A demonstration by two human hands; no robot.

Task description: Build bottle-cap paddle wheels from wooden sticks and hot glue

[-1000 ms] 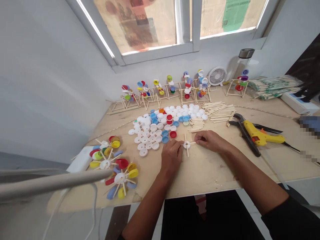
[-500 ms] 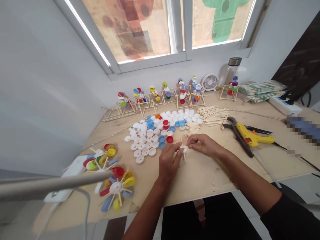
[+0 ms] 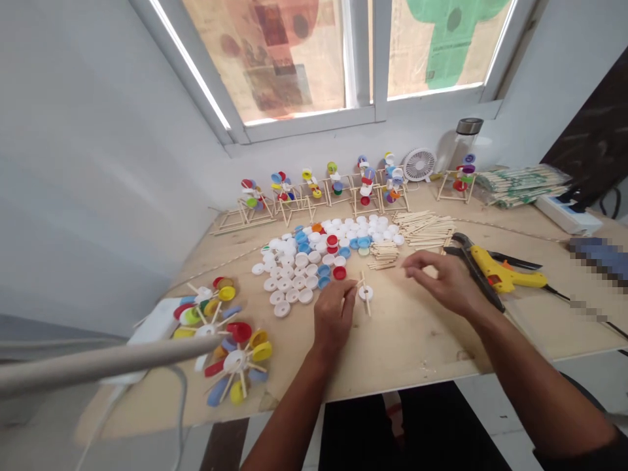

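Note:
My left hand [image 3: 334, 315] lies on the plywood table top [image 3: 407, 340], its fingertips at the end of a stick on a small white bottle cap [image 3: 366, 293]. Wooden sticks cross at this cap, and one long stick [image 3: 366, 302] runs past it toward me. I cannot tell whether those fingers grip the stick. My right hand [image 3: 438, 281] hangs to the right of the cap, apart from it, with fingers spread and empty. A bundle of loose sticks [image 3: 383, 255] lies beyond the cap.
A mound of white, blue and red caps [image 3: 299, 268] lies left of the hands. Several finished stick-and-cap figures [image 3: 366, 183] line the back. A yellow glue gun [image 3: 500, 275] and black pliers [image 3: 473, 271] lie right. Spoked cap wheels [image 3: 235, 363] sit front left.
My right hand has let go of the cap and moved right, away from it. The cap and its crossed sticks now lie free of that hand, with my left hand still at the stick's end.

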